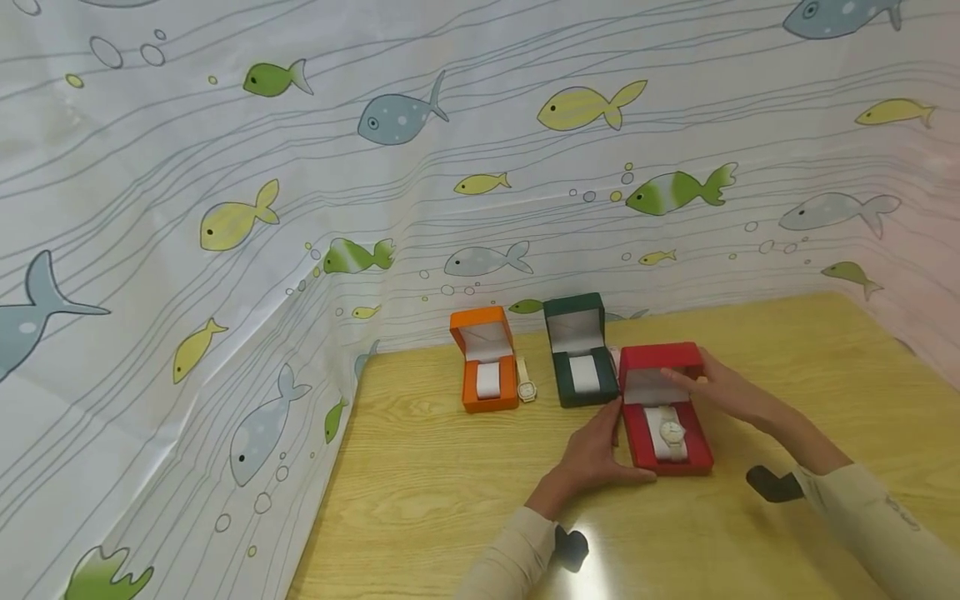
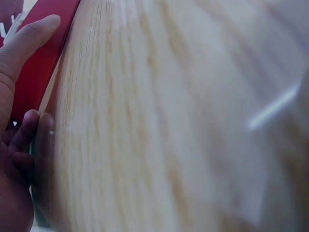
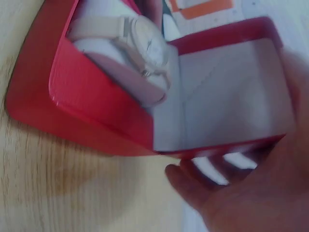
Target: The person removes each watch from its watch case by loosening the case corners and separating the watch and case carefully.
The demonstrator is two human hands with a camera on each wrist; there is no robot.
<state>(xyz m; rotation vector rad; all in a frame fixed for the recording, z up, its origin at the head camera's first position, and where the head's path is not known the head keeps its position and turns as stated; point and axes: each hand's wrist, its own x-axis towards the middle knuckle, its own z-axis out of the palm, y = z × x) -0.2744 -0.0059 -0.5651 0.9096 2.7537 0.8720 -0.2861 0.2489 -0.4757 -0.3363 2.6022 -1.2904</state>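
A red watch box [image 1: 699, 446] stands on the table with its lid [image 1: 660, 354] raised. Inside it a pale wristwatch [image 1: 672, 432] is wrapped round the white cushion [image 1: 658, 442], its dial facing up. My left hand [image 1: 588, 454] holds the box's front left corner, thumb across the red front wall [image 2: 38, 72] and the other fingers along the left side. With my right hand [image 1: 727, 392] I grip the lid at its right edge, some fingers behind it. The right wrist view shows the pale lid lining [image 3: 231, 92] and the watch [image 3: 147, 41] close up.
To the left stand an open green watch box [image 1: 573, 400] and an open orange one [image 1: 490, 406], each with a white cushion. Another pale watch [image 1: 527, 387] lies beside the orange box. Behind the wooden table [image 1: 420, 475] hangs a fish-patterned sheet [image 1: 420, 208].
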